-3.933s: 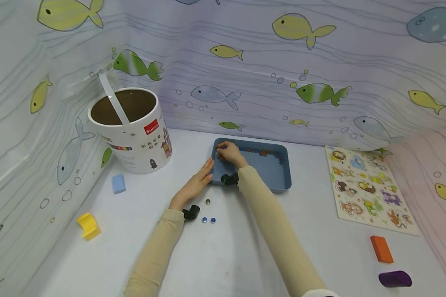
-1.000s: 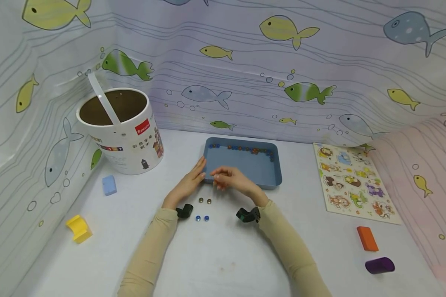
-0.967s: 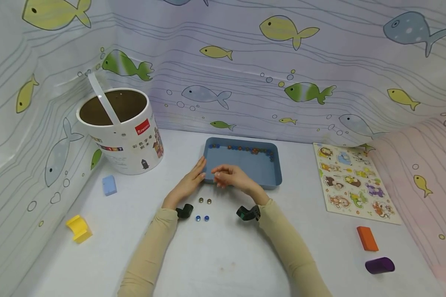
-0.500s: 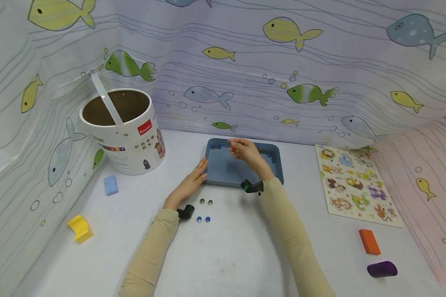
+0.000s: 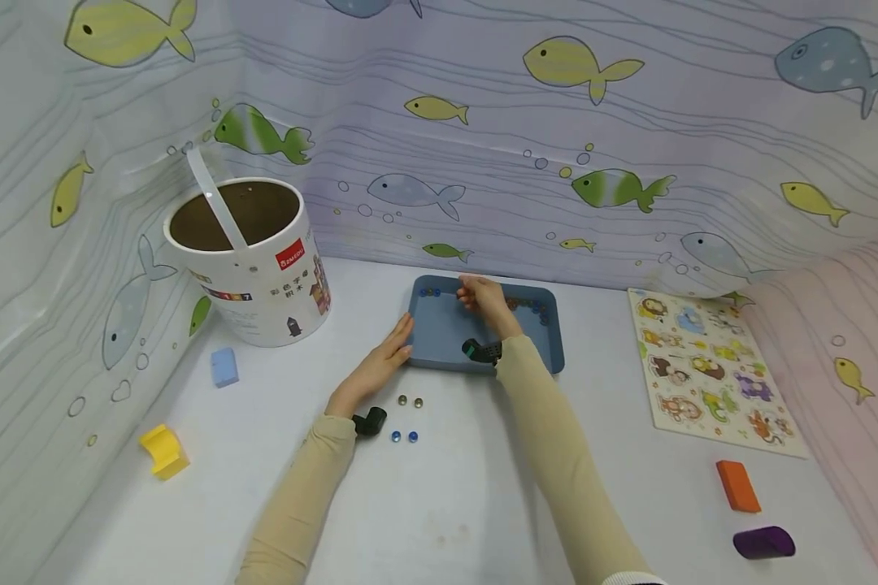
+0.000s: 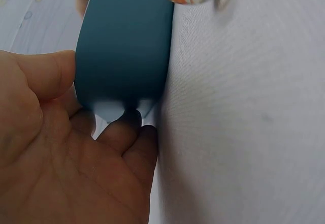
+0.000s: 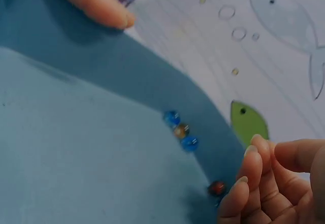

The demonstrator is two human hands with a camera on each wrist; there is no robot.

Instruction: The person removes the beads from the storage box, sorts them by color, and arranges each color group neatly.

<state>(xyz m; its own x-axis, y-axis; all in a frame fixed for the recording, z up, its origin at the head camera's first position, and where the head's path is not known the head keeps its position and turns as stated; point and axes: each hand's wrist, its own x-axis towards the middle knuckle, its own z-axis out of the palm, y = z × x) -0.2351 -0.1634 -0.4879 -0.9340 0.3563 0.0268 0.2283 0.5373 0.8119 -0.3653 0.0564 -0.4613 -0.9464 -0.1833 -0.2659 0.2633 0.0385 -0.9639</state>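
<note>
My left hand (image 5: pixel 371 374) lies against the near-left corner of a blue-grey tray (image 5: pixel 439 358), fingers along its side. In the left wrist view, the thumb touches the tray wall (image 6: pixel 122 36). My right hand (image 5: pixel 485 301) is at the tray's back wall, its fingers curled and thumb tip meeting a fingertip; no object shows between them. Beside it in the right wrist view sits a dark red marble (image 7: pixel 217 187). Two blue marbles with an amber marble (image 7: pixel 181 130) between them rest in the tray's corner. More marbles (image 5: pixel 530 305) line the back right.
Two brownish marbles (image 5: pixel 418 402) and two blue marbles (image 5: pixel 413 436) lie in front of the tray. A white bucket (image 5: pixel 263 284), a light blue block (image 5: pixel 224 367) and a yellow block (image 5: pixel 164 451) stand left. An animal puzzle board (image 5: pixel 710 370), orange block (image 5: pixel 738 486) and purple block (image 5: pixel 764 542) lie right.
A second brownish marble has come to lie on the table since the oldest frame. My right hand has moved from the tray's near edge to its back wall; the left stays at the corner.
</note>
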